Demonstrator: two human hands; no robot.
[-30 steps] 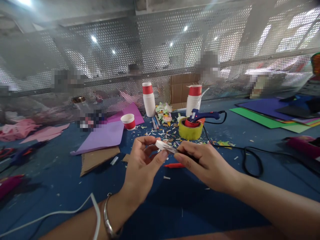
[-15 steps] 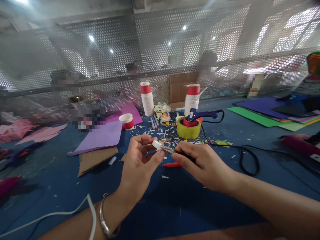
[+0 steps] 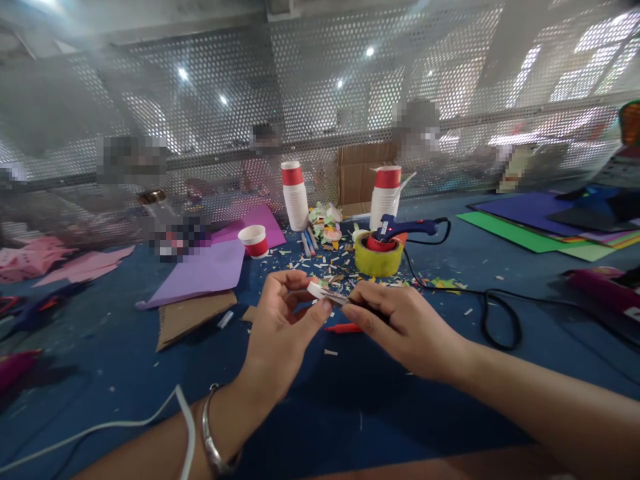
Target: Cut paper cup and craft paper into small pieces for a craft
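Between the thumb and fingers of my left hand (image 3: pixel 285 320) is a small white piece of paper (image 3: pixel 316 290), pinched at its edge. My right hand (image 3: pixel 400 327) is closed around scissors; their metal blades (image 3: pixel 336 297) reach left and meet the white piece, while the handles are hidden in my fingers. Under the blades a red marker (image 3: pixel 344 328) lies on the blue table (image 3: pixel 320 407). Beyond my hands stands a red and white paper cup (image 3: pixel 255 241), upright, among small paper scraps (image 3: pixel 330 267).
A blue glue gun (image 3: pixel 407 228) rests on a yellow tape roll (image 3: pixel 379 261), its black cord looping right. Two cup stacks (image 3: pixel 296 200) stand behind. Purple paper (image 3: pixel 200 273) and cardboard (image 3: pixel 195 317) lie left, coloured sheets (image 3: pixel 520 223) right. A white cable (image 3: pixel 125 425) crosses my left forearm.
Almost nothing differs. The view has shifted very slightly, and both hands keep the white piece and the scissors in nearly the same place.
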